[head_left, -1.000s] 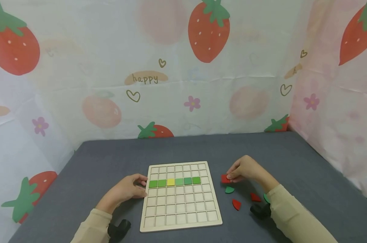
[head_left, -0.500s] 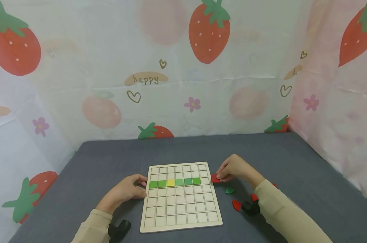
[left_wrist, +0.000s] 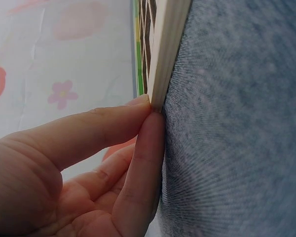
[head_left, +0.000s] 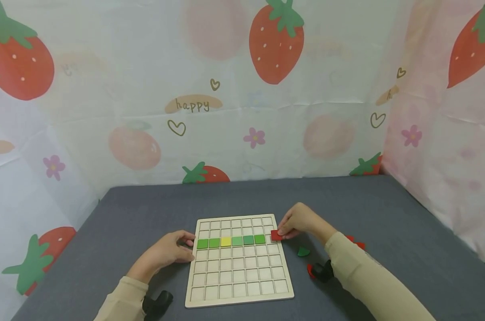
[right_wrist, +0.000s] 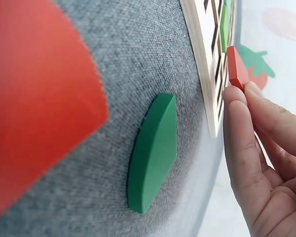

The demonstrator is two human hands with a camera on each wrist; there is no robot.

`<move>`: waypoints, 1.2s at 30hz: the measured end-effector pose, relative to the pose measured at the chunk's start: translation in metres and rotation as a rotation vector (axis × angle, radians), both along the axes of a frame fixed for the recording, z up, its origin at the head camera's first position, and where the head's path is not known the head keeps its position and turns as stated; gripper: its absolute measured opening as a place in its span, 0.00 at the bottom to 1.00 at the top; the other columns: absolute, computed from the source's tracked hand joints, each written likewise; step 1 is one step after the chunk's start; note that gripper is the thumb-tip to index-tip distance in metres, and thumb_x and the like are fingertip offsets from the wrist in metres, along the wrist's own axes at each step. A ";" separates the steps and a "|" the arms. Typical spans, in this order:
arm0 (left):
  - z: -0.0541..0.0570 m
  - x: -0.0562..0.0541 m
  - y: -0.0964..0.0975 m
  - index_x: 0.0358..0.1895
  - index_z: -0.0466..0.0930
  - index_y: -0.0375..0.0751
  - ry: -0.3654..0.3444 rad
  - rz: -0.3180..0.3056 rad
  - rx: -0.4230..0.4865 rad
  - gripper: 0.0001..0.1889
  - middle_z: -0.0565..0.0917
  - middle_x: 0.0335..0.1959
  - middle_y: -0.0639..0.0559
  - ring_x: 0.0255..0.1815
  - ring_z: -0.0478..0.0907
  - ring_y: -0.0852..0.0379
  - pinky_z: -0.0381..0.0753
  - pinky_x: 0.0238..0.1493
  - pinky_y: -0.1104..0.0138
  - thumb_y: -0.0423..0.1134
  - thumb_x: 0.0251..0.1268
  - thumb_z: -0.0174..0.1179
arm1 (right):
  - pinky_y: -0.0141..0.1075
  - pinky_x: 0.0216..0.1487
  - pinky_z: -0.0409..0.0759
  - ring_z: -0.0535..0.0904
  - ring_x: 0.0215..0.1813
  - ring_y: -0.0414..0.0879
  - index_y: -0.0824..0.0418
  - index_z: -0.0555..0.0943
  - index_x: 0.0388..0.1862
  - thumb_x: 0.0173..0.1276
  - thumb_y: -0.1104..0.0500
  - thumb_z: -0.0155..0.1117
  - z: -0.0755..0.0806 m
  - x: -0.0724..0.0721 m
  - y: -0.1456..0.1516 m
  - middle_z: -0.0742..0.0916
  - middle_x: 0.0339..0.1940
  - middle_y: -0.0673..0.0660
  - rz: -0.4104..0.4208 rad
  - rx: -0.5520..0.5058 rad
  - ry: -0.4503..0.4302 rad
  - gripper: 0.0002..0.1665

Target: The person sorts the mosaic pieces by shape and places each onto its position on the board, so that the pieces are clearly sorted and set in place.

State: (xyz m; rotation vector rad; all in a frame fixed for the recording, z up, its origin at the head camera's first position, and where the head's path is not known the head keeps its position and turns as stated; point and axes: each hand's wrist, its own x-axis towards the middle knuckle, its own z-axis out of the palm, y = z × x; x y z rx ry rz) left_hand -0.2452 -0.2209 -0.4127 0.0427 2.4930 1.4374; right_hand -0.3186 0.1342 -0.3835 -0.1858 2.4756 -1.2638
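Between my right hand's (head_left: 300,220) thumb and fingers is a square red tile (head_left: 274,235), pinched by its edge. It hangs over the right rim of a pale wooden grid board (head_left: 239,302), beside a row of green tiles (head_left: 214,242) with one yellow tile (head_left: 225,241) among them. In the right wrist view, the red tile (right_wrist: 236,67) is tilted and above the board. My left hand (head_left: 166,248) holds the board's left edge; the left wrist view shows thumb and finger (left_wrist: 148,158) meeting at the rim. The square at the row's right end is partly hidden by the red tile.
A green curved-edge piece (head_left: 303,252) lies right of the board. A red piece (head_left: 310,270) is partly behind the black wrist mount (head_left: 322,270). More red pieces (head_left: 359,245) show behind the right sleeve. Strawberry-printed cloth (head_left: 226,147) hangs behind the dark table.
My right hand has moved left with the red tile, from the table beside the board to above its right rim. The left hand has kept its place.
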 end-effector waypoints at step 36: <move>0.000 0.000 0.000 0.64 0.70 0.24 0.000 -0.005 0.012 0.31 0.75 0.48 0.39 0.43 0.80 0.55 0.83 0.42 0.61 0.23 0.54 0.68 | 0.35 0.30 0.85 0.83 0.21 0.41 0.67 0.88 0.25 0.54 0.70 0.76 -0.003 -0.003 -0.024 0.88 0.22 0.56 -0.027 0.127 -0.001 0.03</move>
